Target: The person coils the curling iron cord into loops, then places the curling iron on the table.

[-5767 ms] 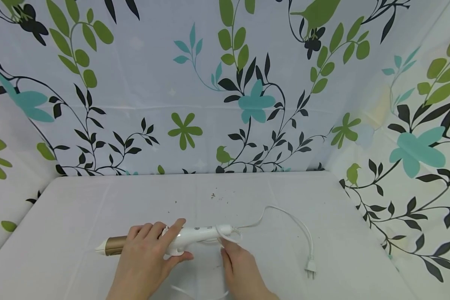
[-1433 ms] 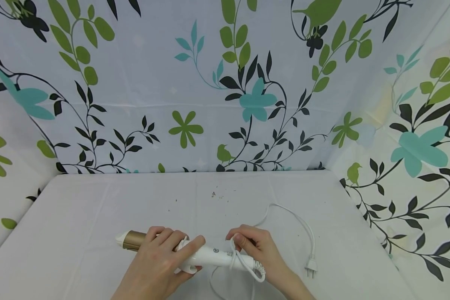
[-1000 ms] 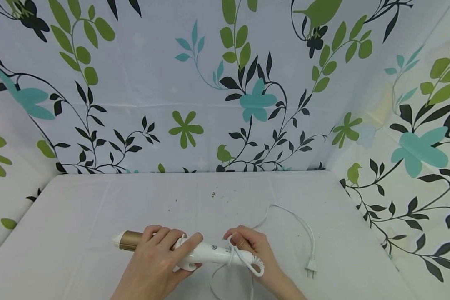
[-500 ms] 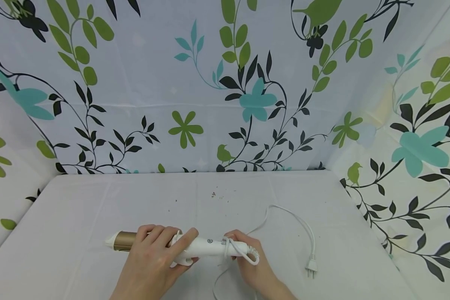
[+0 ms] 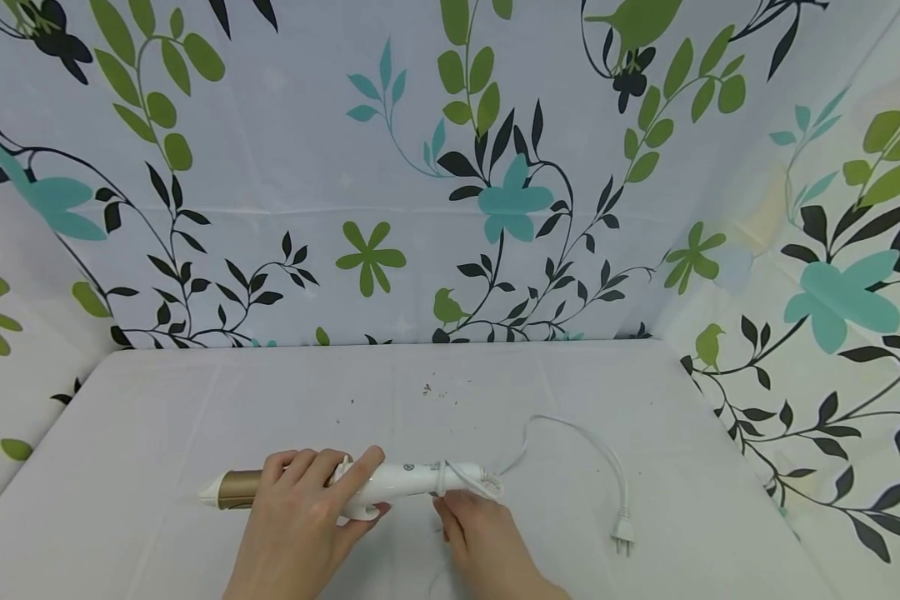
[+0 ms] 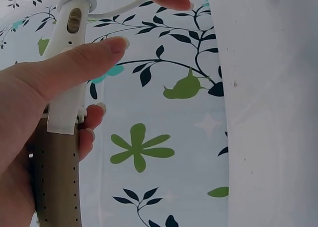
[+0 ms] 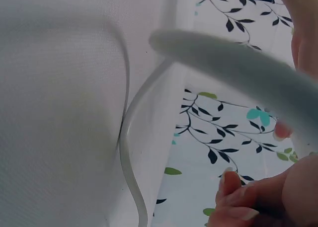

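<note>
I have a white-and-gold curling iron (image 5: 412, 478) over the near half of the white-covered desk (image 5: 157, 433), its tip pointing to the left edge. The left hand (image 5: 292, 517) wraps its middle, partly covering the gold barrel (image 5: 238, 490); the right hand (image 5: 487, 533), fingers curled, pinches the cord (image 7: 126, 162) beside the handle's rear end. The plug (image 5: 623, 530) lies toward the right edge. I judge the body light, rigid and rather slippery, the cord limp; I'd hold the plastic handle, not the barrel.

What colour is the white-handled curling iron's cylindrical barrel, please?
The cylindrical barrel is golden brown, clearest in the head view.
</note>
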Motion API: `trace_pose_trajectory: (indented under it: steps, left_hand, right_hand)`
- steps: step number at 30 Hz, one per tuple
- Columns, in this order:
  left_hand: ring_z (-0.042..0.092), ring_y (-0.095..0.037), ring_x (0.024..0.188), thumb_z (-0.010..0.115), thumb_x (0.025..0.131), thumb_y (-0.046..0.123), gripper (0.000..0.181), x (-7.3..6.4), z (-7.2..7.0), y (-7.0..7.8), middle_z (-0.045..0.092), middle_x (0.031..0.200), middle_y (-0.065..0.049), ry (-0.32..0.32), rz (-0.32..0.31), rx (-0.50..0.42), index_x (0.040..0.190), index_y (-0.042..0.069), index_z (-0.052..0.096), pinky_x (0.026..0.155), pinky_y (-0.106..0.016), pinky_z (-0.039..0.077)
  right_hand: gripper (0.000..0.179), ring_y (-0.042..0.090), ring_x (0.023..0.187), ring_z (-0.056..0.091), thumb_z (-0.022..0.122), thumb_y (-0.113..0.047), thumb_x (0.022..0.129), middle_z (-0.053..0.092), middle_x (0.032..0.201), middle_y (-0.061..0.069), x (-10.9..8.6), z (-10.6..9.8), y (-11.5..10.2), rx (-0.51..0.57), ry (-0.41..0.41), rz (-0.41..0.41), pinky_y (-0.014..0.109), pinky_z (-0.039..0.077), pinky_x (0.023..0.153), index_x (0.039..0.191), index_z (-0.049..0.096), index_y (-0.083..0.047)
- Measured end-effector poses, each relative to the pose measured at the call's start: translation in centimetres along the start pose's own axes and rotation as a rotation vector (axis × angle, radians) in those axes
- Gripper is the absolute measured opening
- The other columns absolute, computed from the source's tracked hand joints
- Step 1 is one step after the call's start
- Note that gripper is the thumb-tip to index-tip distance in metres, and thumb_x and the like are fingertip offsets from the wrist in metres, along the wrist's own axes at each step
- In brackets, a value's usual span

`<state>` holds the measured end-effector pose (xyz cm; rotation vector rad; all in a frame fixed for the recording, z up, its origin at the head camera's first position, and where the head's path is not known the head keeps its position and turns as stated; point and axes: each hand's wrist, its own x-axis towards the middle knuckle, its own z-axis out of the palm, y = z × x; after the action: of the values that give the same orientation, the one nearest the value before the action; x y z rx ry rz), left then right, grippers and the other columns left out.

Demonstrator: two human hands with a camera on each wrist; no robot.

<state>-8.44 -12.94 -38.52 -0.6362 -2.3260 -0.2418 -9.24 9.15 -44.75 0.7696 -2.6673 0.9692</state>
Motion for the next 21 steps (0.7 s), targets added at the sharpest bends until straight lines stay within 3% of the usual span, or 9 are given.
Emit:
trace_pose_trajectory:
  steps: [4,7,12,15,21]
  left_hand:
    - [0.063,-0.023,0.074,0.097,0.050,0.036,0.068,-0.1,0.2,0.0,0.066,0.081,-0.002,-0.009,-0.007,0.020,0.112,0.021,0.071,0.071,-0.043,0.045]
    - [0.063,-0.025,0.074,0.097,0.050,0.037,0.069,-0.2,0.2,0.0,0.066,0.082,-0.002,-0.018,-0.017,0.027,0.112,0.021,0.072,0.071,-0.043,0.045]
    - [0.063,-0.026,0.073,0.098,0.050,0.037,0.068,-0.2,0.2,0.0,0.067,0.082,-0.004,-0.039,-0.056,0.033,0.111,0.019,0.073,0.071,-0.043,0.044]
    - [0.064,-0.026,0.072,0.098,0.051,0.035,0.066,-0.2,0.1,0.0,0.068,0.082,-0.005,-0.039,-0.072,0.035,0.111,0.019,0.074,0.072,-0.043,0.044]
    - [0.062,-0.026,0.070,0.097,0.052,0.029,0.064,-0.3,0.4,-0.5,0.065,0.080,-0.005,0.025,-0.067,0.017,0.110,0.018,0.073,0.072,-0.042,0.043]
  right_hand:
    - [0.005,-0.008,0.056,0.037,0.066,-0.009,0.095,0.050,0.062,-0.013,-0.2,0.3,0.1,-0.012,0.051,-0.091,0.006,0.034,0.054,0.095,0.070,-0.006]
    - [0.012,-0.007,0.056,0.046,0.070,-0.006,0.091,0.061,0.065,-0.009,-0.3,0.4,0.1,-0.043,0.068,-0.118,0.005,0.038,0.054,0.102,0.072,-0.002]
    - [0.025,0.006,0.064,0.065,0.072,-0.006,0.088,0.073,0.085,0.002,-0.6,0.6,-0.4,-0.197,0.026,-0.145,0.014,0.048,0.055,0.112,0.068,0.000]
    - [0.030,0.005,0.058,0.060,0.072,-0.007,0.088,0.071,0.084,0.001,-0.8,0.7,-0.8,-0.251,-0.035,-0.139,0.014,0.045,0.051,0.116,0.065,0.001]
    - [0.030,-0.001,0.050,0.046,0.076,-0.010,0.085,0.065,0.074,-0.002,-1.3,0.7,-1.7,-0.315,-0.118,-0.130,0.011,0.036,0.045,0.112,0.066,-0.001]
